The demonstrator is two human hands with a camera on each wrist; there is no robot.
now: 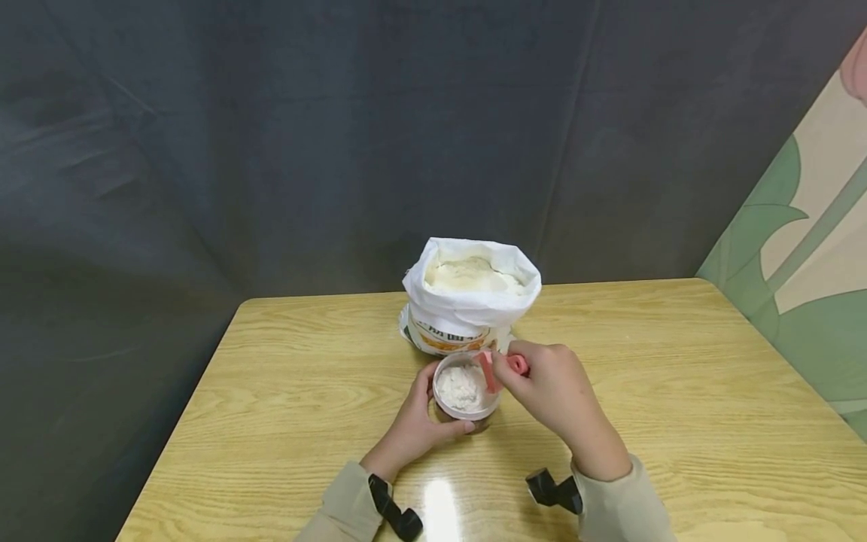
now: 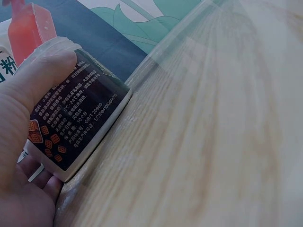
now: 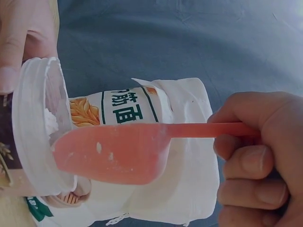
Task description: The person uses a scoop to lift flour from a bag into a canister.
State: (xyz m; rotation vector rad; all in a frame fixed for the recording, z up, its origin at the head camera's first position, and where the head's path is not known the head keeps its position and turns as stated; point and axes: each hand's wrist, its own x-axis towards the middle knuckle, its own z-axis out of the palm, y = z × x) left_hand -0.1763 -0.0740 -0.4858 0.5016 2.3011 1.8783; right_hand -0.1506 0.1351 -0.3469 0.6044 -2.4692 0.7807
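The right hand (image 1: 557,384) grips a pink scoop (image 3: 113,153) flecked with white, its tip at the mouth of a jar (image 3: 35,127). The left hand (image 1: 418,423) holds the jar just before a white bag (image 1: 467,310). Only the head view shows powder (image 1: 474,277) inside the bag; only the left wrist, the jar's fine print (image 2: 85,111).

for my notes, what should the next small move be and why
Probably a light shake of the pink scoop over the jar: white specks cling to it, its tip is at the jar's mouth, and the left hand grips the jar.
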